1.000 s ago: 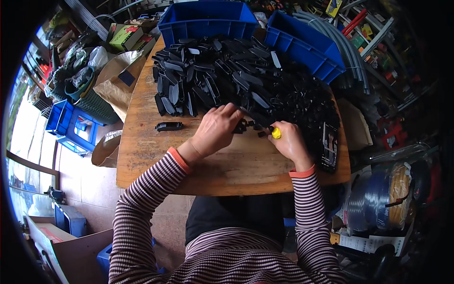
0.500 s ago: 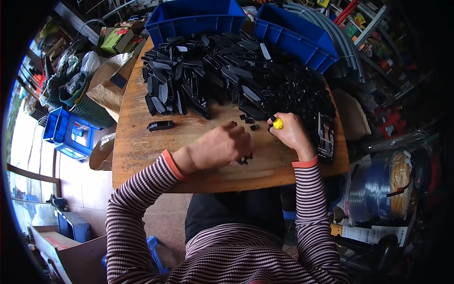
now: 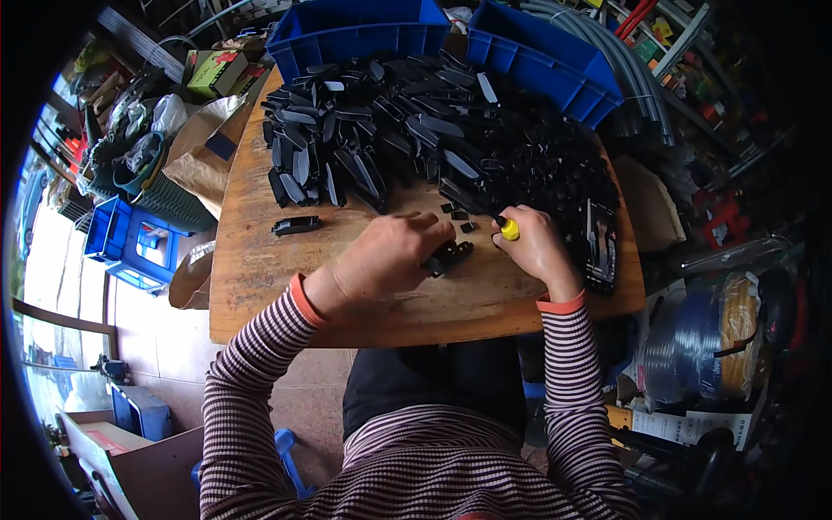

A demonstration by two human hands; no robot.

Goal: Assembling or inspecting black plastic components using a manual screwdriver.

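Over the near middle of the wooden table (image 3: 260, 295), my left hand (image 3: 386, 251) has its fingers closed on a black plastic part (image 3: 452, 258). The fingers cover one end of that part. To its right, my right hand (image 3: 539, 247) is closed around a small yellow-and-black tool (image 3: 510, 229); most of it is hidden in the fist, so its kind is unclear. Between the hands and the pile lie small black pieces (image 3: 469, 227). One long black part (image 3: 295, 225) rests alone on the left. Beyond my hands spreads a big pile of black plastic parts (image 3: 407, 130).
Two blue bins (image 3: 360, 45) stand behind the pile. A dark flat rectangular thing (image 3: 601, 243) lies by the table's right edge. Brown paper bags (image 3: 204, 156) flank the left side, and coiled tubing (image 3: 693, 347) sits at the right.
My left hand has shifted slightly left and its blur is gone. The black part in it shows more fully. My right hand stays almost in place with the yellow tool.
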